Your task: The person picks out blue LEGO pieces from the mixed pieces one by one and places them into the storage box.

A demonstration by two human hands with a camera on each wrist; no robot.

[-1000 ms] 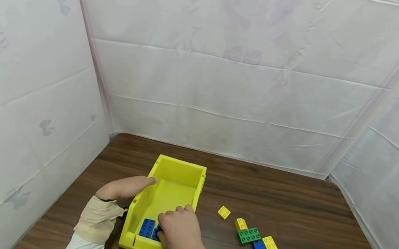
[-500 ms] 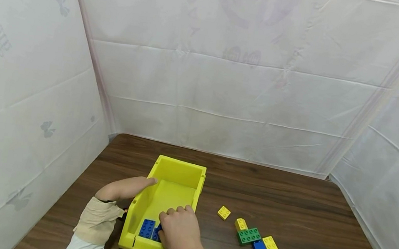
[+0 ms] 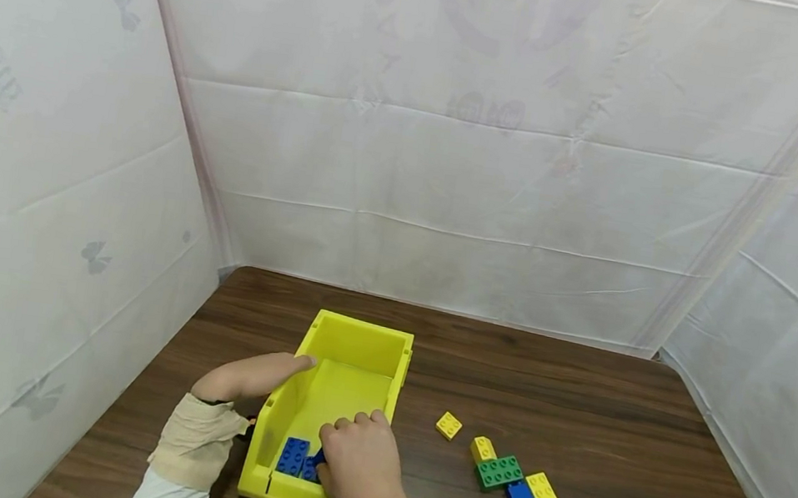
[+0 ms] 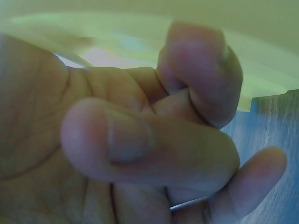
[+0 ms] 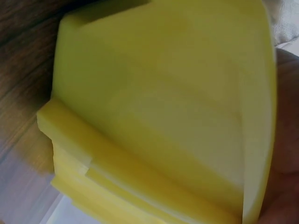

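Yellow plastic frames the work: my right hand reaches down into the near end of the yellow bin, fingers curled over a blue brick that lies on the floor of the bin, just beside a second blue brick. Whether I actually pinch it I cannot tell; my knuckles hide the contact. My left hand lies along the outside of the bin's left wall, forefinger stretched to the rim, the other fingers folded in the wrist view. I judge these bricks light, rigid and smooth-sided, unlikely to break; the studded top gives some purchase, but the surest hold is a pinch across the two long sides. The bin looks stiff and light enough to skid on the wooden table, so bracing its wall makes sense. Loose bricks lie to the right, well apart from it.
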